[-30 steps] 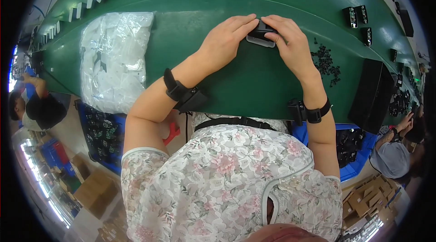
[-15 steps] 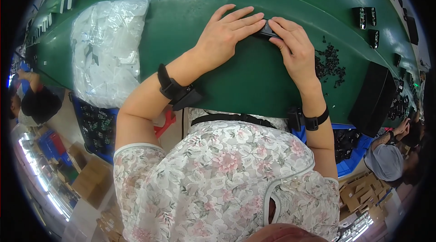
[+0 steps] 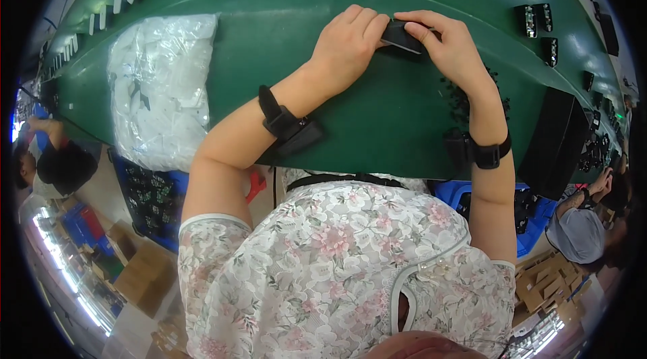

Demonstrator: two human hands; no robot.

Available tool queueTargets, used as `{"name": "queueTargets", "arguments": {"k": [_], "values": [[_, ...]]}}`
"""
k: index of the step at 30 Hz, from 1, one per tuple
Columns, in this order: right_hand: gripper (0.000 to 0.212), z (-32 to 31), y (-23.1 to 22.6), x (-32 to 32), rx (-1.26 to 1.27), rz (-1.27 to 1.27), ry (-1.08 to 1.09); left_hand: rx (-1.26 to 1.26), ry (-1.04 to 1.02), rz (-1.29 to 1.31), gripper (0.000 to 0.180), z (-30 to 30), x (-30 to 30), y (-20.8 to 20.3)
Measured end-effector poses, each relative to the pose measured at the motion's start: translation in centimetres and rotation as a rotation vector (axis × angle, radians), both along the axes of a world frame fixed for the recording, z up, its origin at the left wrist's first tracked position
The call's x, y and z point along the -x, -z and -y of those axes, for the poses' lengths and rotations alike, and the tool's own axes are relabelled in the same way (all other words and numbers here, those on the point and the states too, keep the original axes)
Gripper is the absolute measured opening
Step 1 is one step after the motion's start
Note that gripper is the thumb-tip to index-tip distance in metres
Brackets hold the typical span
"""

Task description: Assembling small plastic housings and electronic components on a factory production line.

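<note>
Black casing (image 3: 404, 39), tilted, held over green tabletop (image 3: 283, 35). Right hand (image 3: 453, 47): grip narrow, thumb and fingers clasping right end. Left hand (image 3: 349, 45) curled at left end; pinch hidden, can't tell. Two-ended hold presumably steadies it. Small black parts (image 3: 459, 103) near right wrist, probably for reach.

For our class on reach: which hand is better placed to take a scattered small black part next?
Probably the right hand: the small black parts lie much nearer it than the left hand, though it holds the black piece.
</note>
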State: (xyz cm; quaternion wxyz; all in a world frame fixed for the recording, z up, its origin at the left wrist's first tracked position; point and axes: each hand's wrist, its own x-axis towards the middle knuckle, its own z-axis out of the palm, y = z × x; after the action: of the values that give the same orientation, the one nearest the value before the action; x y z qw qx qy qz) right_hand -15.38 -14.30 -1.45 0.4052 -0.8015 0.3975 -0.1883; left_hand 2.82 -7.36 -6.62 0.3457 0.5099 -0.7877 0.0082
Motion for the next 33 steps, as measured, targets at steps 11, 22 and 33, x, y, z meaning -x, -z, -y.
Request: {"name": "queueTargets", "arguments": {"k": [11,22,33], "values": [[0.025,-2.5,1.1,3.6,-0.200,0.383,0.314,-0.308,-0.520,-1.067,0.031,2.1,-16.9,-1.1],[0.021,-5.2,-1.7,5.5,-0.059,0.339,0.463,-0.830,-0.564,-0.984,0.036,6.2,-26.2,-0.5],[0.033,-8.0,0.0,10.1,0.279,-0.467,0.414,-0.067,-1.027,-0.028,0.055,3.0,-29.1,-3.1]]}}
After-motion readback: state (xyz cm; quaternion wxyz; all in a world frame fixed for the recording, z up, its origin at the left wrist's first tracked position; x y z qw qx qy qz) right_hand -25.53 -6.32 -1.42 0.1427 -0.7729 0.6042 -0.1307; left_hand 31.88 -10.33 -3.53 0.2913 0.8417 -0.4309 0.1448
